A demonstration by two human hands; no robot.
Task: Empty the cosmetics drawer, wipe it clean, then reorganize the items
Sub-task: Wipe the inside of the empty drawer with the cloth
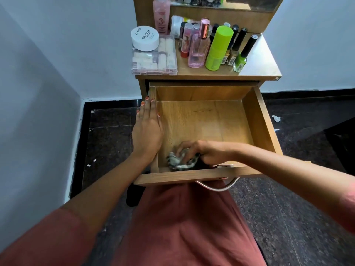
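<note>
Now the drawer (257, 120) stands pulled out from the desk (257, 60), its wooden floor bare except at the near left corner. The right hand (203, 152) reaches in there, and its grip is curled shut over a crumpled patterned cloth (179, 163), pressing it onto the drawer floor just behind the front panel. Dark fabric shows under the palm, though whether it belongs to the same cloth cannot be told. Left of that grip, the left hand (148, 129) lies flat and open along the drawer's left wall, fingers stretched toward the back corner, holding nothing.

Beyond both hands, on the desk top, the cosmetics stand gathered. Farthest left is a clear plastic box (153, 58) with pale rolls inside, and a white round jar (145, 38) rests on its back corner. Behind them rises a tall pink bottle (161, 14). To the right stand a clear pink perfume bottle (198, 48), a lime green bottle (219, 48) just beside it, and several nail polish bottles with long black caps, the rightmost a green nail polish (240, 61). Other small bottles crowd behind these, too bunched to tell apart.

Under the drawer front, nearer than the grip, a white curved handle (217, 187) hangs above the person's reddish garment (184, 227).
</note>
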